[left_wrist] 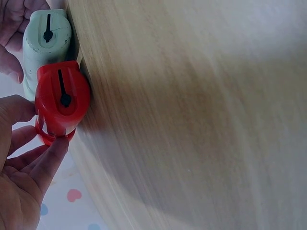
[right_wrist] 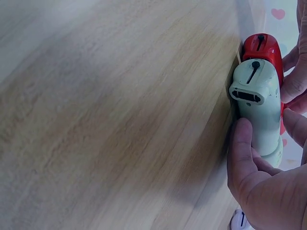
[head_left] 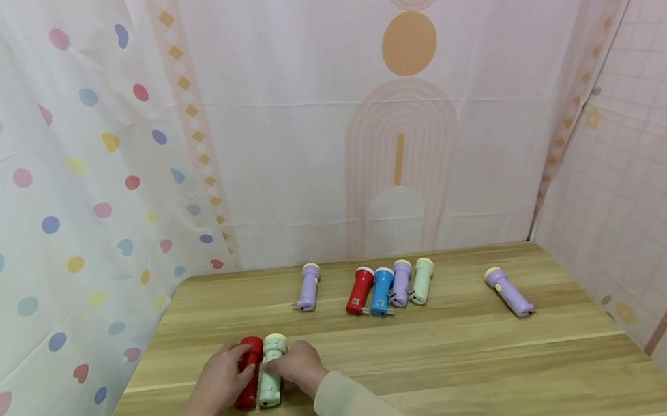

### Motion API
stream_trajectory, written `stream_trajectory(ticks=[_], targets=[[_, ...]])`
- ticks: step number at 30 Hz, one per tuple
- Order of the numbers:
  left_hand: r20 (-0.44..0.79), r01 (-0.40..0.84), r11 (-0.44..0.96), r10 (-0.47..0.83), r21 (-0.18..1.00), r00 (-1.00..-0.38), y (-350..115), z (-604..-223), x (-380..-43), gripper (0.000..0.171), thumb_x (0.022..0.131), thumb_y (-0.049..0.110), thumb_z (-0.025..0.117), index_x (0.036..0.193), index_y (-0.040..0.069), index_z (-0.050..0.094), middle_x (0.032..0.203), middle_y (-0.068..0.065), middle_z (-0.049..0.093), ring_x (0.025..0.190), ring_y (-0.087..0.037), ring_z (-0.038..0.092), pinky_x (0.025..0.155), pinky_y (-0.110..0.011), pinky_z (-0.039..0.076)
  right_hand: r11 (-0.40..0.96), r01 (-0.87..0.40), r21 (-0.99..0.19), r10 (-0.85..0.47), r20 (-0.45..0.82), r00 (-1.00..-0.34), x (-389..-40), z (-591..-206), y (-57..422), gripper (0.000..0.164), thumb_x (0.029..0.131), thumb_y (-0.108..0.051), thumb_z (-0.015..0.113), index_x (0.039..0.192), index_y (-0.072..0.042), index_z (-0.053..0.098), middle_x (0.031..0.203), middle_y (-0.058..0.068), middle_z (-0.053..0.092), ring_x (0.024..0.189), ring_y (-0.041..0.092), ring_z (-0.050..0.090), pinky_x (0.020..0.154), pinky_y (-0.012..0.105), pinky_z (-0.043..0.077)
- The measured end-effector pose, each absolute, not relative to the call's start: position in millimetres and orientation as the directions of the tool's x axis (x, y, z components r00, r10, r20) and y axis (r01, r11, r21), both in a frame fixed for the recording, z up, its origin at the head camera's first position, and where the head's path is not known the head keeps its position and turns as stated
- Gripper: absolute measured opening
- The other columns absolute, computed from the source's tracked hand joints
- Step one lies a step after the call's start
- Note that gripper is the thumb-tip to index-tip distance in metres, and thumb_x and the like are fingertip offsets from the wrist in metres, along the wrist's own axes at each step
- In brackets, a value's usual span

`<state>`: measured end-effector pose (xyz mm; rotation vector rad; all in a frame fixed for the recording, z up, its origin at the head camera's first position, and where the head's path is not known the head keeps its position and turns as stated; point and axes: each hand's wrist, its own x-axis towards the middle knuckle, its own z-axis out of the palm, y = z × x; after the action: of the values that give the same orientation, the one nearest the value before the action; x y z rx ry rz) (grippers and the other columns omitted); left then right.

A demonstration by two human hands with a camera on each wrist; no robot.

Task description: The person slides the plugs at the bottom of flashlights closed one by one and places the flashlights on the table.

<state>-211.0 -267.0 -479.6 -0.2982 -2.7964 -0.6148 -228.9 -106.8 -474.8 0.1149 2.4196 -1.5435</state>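
At the table's front left, a red flashlight (head_left: 245,393) and a pale green flashlight (head_left: 269,388) lie side by side, lamp ends pointing away from me. My left hand (head_left: 222,384) grips the red one, thumb on its right side and fingers along its left, as the left wrist view shows. From the right, my right hand (head_left: 304,368) holds the green one between thumb and fingers. The right wrist view shows the tail end of the green flashlight (right_wrist: 261,88) close against the red flashlight (right_wrist: 263,47). Both tails carry a dark slot.
Farther back stands a row of flashlights: red (head_left: 358,293), blue (head_left: 381,292), purple (head_left: 401,284) and pale green (head_left: 422,283). One purple flashlight (head_left: 309,287) lies left of that row, another purple flashlight (head_left: 511,294) to its right. Patterned curtains (head_left: 292,171) surround the wooden table (head_left: 451,373).
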Motion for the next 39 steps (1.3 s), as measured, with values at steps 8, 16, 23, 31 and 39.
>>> stream_trajectory(ticks=[8, 16, 23, 31, 39], targets=[[0.281, 0.247, 0.893, 0.144, 0.376, -0.949, -267.6, -481.6, -213.7, 0.027, 0.082, 0.005, 0.075, 0.105, -0.007, 0.068, 0.102, -0.024, 0.065, 0.09, -0.038, 0.065, 0.082, -0.054, 0.052, 0.405, 0.227, -0.886, -0.089, -0.285, -0.954, -227.9, -474.4, -104.2, 0.028, 0.079, -0.018, 0.084, 0.089, -0.003, 0.062, 0.073, 0.004, 0.061, 0.06, 0.02, 0.066, 0.059, 0.032, 0.057], [0.307, 0.259, 0.891, 0.146, 0.372, -0.94, -267.7, -484.1, -214.1, 0.027, 0.081, 0.004, 0.074, 0.105, -0.008, 0.069, 0.101, -0.024, 0.065, 0.089, -0.038, 0.065, 0.082, -0.054, 0.053, 0.401, 0.221, -0.889, -0.104, -0.284, -0.953, -228.7, -477.9, -100.1, 0.024, 0.08, -0.015, 0.082, 0.08, -0.005, 0.06, 0.07, 0.004, 0.062, 0.057, 0.019, 0.065, 0.057, 0.031, 0.057], [0.289, 0.251, 0.894, 0.145, 0.372, -0.946, -266.4, -481.3, -213.3, 0.028, 0.082, 0.004, 0.074, 0.106, -0.008, 0.068, 0.103, -0.025, 0.064, 0.091, -0.038, 0.065, 0.082, -0.054, 0.052, 0.437, 0.216, -0.873, -0.112, -0.291, -0.95, -231.1, -478.3, -92.6, 0.024, 0.082, -0.018, 0.08, 0.074, -0.007, 0.061, 0.068, 0.008, 0.064, 0.057, 0.019, 0.064, 0.058, 0.031, 0.055], [0.277, 0.244, 0.895, 0.143, 0.374, -0.95, -266.9, -482.0, -214.2, 0.028, 0.083, 0.005, 0.074, 0.107, -0.009, 0.068, 0.104, -0.024, 0.064, 0.092, -0.038, 0.065, 0.083, -0.054, 0.052, 0.487, 0.184, -0.854, -0.114, -0.271, -0.956, -230.9, -472.7, -80.8, 0.027, 0.083, -0.024, 0.08, 0.072, -0.001, 0.069, 0.062, 0.009, 0.066, 0.054, 0.018, 0.061, 0.053, 0.03, 0.048], [0.256, 0.231, 0.896, 0.138, 0.38, -0.957, -267.1, -482.0, -213.6, 0.03, 0.084, 0.006, 0.073, 0.109, -0.009, 0.067, 0.107, -0.026, 0.064, 0.095, -0.04, 0.064, 0.085, -0.055, 0.052, 0.485, 0.121, -0.866, -0.154, -0.22, -0.963, -239.0, -471.8, -62.8, 0.024, 0.086, -0.025, 0.078, 0.079, -0.003, 0.072, 0.061, 0.003, 0.061, 0.054, 0.012, 0.056, 0.051, 0.027, 0.045]])
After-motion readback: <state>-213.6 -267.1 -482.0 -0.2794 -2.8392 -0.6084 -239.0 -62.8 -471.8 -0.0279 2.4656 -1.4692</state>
